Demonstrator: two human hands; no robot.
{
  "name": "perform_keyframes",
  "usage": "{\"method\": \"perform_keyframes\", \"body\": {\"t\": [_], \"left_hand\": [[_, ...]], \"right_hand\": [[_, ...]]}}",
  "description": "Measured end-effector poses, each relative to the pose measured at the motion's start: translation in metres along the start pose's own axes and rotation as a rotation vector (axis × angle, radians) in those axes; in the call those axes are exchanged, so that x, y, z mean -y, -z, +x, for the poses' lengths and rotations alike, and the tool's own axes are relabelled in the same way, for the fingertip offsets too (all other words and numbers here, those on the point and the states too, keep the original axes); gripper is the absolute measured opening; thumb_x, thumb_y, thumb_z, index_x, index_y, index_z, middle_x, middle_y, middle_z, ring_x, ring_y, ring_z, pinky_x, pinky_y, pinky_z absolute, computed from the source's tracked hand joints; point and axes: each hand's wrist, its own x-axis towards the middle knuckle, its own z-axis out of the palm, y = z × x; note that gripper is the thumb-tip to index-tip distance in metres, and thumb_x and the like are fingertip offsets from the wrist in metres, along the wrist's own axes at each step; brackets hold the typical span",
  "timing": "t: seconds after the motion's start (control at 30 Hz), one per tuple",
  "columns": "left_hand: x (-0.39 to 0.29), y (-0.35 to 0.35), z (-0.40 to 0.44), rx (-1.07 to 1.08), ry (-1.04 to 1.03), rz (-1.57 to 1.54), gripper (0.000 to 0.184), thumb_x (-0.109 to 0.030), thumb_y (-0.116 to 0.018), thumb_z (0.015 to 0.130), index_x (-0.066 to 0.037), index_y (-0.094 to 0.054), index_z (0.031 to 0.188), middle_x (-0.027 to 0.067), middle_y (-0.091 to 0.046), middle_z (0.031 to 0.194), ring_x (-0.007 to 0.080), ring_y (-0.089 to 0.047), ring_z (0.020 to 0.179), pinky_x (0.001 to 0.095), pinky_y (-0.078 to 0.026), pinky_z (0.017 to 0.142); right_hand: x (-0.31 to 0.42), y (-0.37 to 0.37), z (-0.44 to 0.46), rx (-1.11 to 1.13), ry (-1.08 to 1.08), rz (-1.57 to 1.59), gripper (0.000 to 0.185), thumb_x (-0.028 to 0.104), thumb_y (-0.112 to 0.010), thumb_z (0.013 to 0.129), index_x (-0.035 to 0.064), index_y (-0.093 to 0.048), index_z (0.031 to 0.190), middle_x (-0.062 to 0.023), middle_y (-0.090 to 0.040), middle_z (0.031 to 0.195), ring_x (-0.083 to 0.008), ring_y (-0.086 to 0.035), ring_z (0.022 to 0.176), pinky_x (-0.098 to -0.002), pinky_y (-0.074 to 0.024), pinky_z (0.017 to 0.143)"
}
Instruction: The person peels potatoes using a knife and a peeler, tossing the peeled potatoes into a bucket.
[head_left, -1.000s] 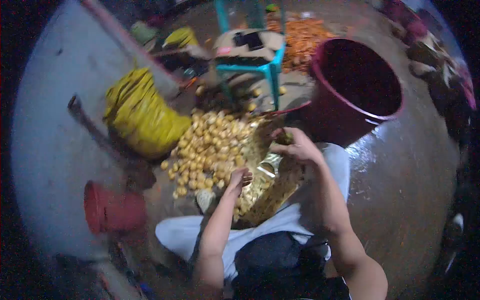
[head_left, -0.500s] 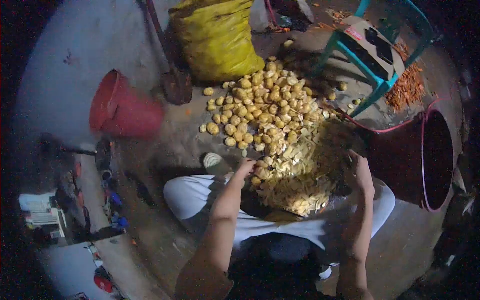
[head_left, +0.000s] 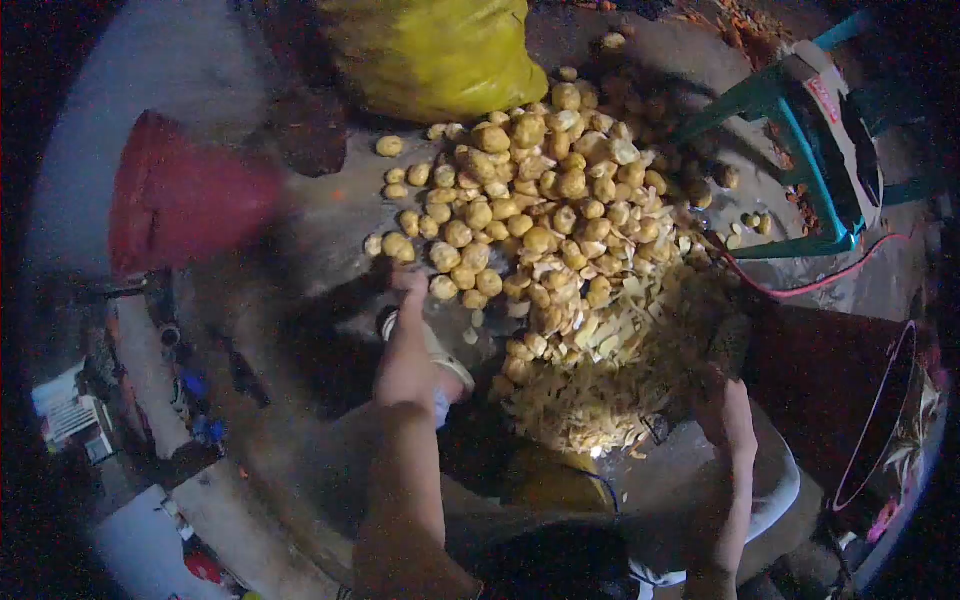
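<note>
Many pale yellow potatoes [head_left: 540,240] lie heaped on the floor in front of me. Thin peelings [head_left: 590,405] cover the near side of the heap. My left hand [head_left: 408,282] reaches to the heap's left edge, close beside a few potatoes; its fingers are small and blurred, so a grip cannot be made out. On the right, my right hand [head_left: 722,395] is over the dark side of the peelings, near a dark object [head_left: 730,340] just beyond its fingers. Shadow hides how those fingers are set.
A full yellow sack [head_left: 440,60] stands behind the heap. At left is a red bucket [head_left: 190,195]. A green chair [head_left: 800,170] holds a cardboard piece at upper right. A large dark red tub [head_left: 830,390] lies at right. My sandalled foot [head_left: 450,375] is below the heap.
The view has swung left and closer to the heap. My left hand has moved from the peelings' edge to the heap's left side. My left leg has shifted, and the sandalled foot now shows more.
</note>
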Motion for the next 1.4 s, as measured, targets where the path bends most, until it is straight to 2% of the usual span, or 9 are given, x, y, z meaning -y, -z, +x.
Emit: {"method": "perform_keyframes", "body": {"t": [0.2, 0.47, 0.57, 0.7, 0.77, 0.87, 0.93, 1.23, 1.4], "left_hand": [[0.043, -0.034, 0.094, -0.294, -0.182, 0.210, 0.089, -0.031, -0.077, 0.070, -0.009, -0.031, 0.143, 0.0177, -0.045, 0.138, 0.0352, -0.039, 0.129, 0.0452, -0.033, 0.107], [0.003, -0.007, 0.056, -0.266, -0.126, 0.170, 0.066, -0.026, -0.074, 0.072, -0.006, -0.045, 0.128, 0.0137, -0.055, 0.122, 0.0297, -0.050, 0.115, 0.0419, -0.044, 0.094], [-0.001, -0.001, 0.011, -0.143, -0.034, -0.432, 0.053, -0.023, -0.069, 0.077, -0.006, -0.049, 0.123, 0.0113, -0.058, 0.116, 0.0272, -0.054, 0.110, 0.0400, -0.046, 0.090], [-0.051, 0.012, -0.090, 0.276, 0.250, -1.434, 0.036, -0.020, -0.062, 0.083, -0.006, -0.054, 0.115, 0.0080, -0.062, 0.107, 0.0239, -0.058, 0.102, 0.0376, -0.049, 0.083], [-0.110, 0.022, -0.149, 0.398, 0.405, -1.628, 0.034, -0.018, -0.062, 0.084, -0.004, -0.056, 0.115, 0.0093, -0.061, 0.114, 0.0249, -0.057, 0.107, 0.0401, -0.049, 0.087], [-0.170, 0.006, -0.210, 0.610, 0.184, -1.767, 0.041, -0.011, -0.065, 0.083, -0.005, -0.055, 0.123, 0.0089, -0.055, 0.129, 0.0210, -0.052, 0.119, 0.0404, -0.037, 0.107], [-0.195, -0.006, -0.236, 0.779, 0.199, -1.630, 0.051, -0.011, -0.068, 0.082, -0.007, -0.049, 0.129, 0.0093, -0.053, 0.131, 0.0215, -0.050, 0.120, 0.0383, -0.037, 0.107], [-0.356, 0.084, -0.411, 0.855, -0.533, -0.945, 0.064, 0.004, -0.073, 0.069, -0.001, -0.047, 0.127, 0.0074, -0.056, 0.118, 0.0174, -0.056, 0.108, 0.0319, -0.045, 0.095], [-0.359, 0.111, -0.451, 0.894, -0.547, -0.953, 0.061, 0.005, -0.074, 0.067, 0.000, -0.049, 0.123, 0.0081, -0.057, 0.115, 0.0175, -0.057, 0.104, 0.0306, -0.047, 0.091]], "right_hand": [[0.091, 0.019, 0.024, 0.081, -0.087, -0.137, 0.026, 0.008, -0.067, 0.076, 0.0040, -0.065, 0.101, -0.0198, -0.065, 0.088, -0.0390, -0.062, 0.082, -0.0429, -0.0493, 0.072], [0.104, 0.021, 0.022, 0.128, -0.215, -0.080, 0.032, 0.008, -0.071, 0.072, 0.0039, -0.064, 0.103, -0.0181, -0.067, 0.094, -0.0373, -0.063, 0.086, -0.0430, -0.0494, 0.075], [-0.013, -0.014, 0.000, 0.105, -0.103, -0.142, 0.032, 0.008, -0.070, 0.072, 0.0039, -0.064, 0.104, -0.0188, -0.066, 0.094, -0.0383, -0.063, 0.086, -0.0428, -0.0494, 0.074], [0.056, 0.014, -0.002, 0.127, -0.034, -0.151, 0.032, 0.011, -0.069, 0.074, 0.0055, -0.064, 0.105, -0.0205, -0.065, 0.094, -0.0406, -0.061, 0.087, -0.0434, -0.0490, 0.074], [0.046, 0.006, -0.009, 0.117, 0.013, -0.168, 0.031, 0.012, -0.069, 0.075, 0.0068, -0.064, 0.106, -0.0208, -0.065, 0.094, -0.0406, -0.061, 0.087, -0.0441, -0.0492, 0.074], [0.011, -0.031, -0.008, 0.063, 0.071, -0.242, 0.034, 0.020, -0.071, 0.075, 0.0120, -0.065, 0.108, -0.0201, -0.065, 0.095, -0.0397, -0.062, 0.089, -0.0465, -0.0503, 0.077], [0.028, -0.028, -0.006, -0.020, 0.158, -0.216, 0.031, 0.005, -0.055, 0.080, 0.0095, -0.063, 0.110, -0.0221, -0.065, 0.088, -0.0387, -0.064, 0.082, -0.0478, -0.0531, 0.072], [0.094, 0.035, -0.049, -0.361, 0.276, 0.061, 0.042, 0.010, -0.063, 0.073, 0.0145, -0.056, 0.114, -0.0223, -0.062, 0.091, -0.0403, -0.064, 0.076, -0.0494, -0.0523, 0.068], [0.096, 0.032, -0.071, -0.442, 0.360, 0.137, 0.039, 0.009, -0.060, 0.075, 0.0134, -0.055, 0.114, -0.0237, -0.062, 0.092, -0.0411, -0.064, 0.077, -0.0501, -0.0525, 0.068]]}}
